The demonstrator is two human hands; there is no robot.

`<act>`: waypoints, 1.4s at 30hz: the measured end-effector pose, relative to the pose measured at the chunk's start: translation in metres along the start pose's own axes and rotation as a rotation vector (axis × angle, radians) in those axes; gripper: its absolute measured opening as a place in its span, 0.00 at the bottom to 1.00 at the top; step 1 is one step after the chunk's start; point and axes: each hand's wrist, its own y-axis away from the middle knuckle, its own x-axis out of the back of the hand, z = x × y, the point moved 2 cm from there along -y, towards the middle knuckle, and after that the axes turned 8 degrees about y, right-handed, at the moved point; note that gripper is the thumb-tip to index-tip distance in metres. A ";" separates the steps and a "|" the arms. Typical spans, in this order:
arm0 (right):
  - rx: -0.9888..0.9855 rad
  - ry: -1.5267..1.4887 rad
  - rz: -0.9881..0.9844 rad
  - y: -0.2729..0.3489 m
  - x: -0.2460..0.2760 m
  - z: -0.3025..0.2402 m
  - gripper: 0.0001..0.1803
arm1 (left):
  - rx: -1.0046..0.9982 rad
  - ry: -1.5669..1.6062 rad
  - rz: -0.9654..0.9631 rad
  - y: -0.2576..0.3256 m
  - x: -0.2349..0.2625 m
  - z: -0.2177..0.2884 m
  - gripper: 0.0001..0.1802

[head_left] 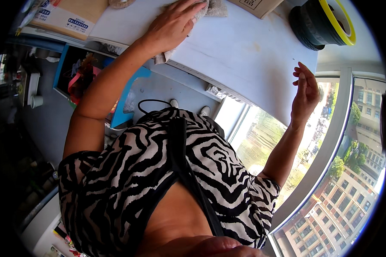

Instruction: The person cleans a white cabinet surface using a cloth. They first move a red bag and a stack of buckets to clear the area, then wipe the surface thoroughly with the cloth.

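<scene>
Beige cloth (217, 8) under left hand (170, 29), blue-printed label (78, 24) on cardboard (92, 13)

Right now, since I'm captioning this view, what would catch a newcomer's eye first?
Probably the zebra-striped top, filling the lower middle. Next, at the upper right, a dark pot with a yellow rim; at the top, the left fingers lie on a greyish cloth over the white tabletop.

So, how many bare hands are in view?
2: the bare left hand on the crumpled grey-beige cloth, and the bare right hand below the dark green, yellow-rimmed round pot.
</scene>
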 end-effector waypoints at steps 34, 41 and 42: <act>-0.121 0.102 -0.053 0.044 0.019 0.011 0.12 | -0.313 -0.188 -0.385 -0.017 -0.017 0.092 0.26; -0.052 0.102 -0.056 0.042 0.017 0.013 0.12 | -0.533 -0.213 -0.249 -0.099 -0.056 0.093 0.11; -0.062 0.101 -0.058 0.043 0.019 0.016 0.12 | -0.498 -0.090 -0.263 -0.085 -0.050 0.096 0.10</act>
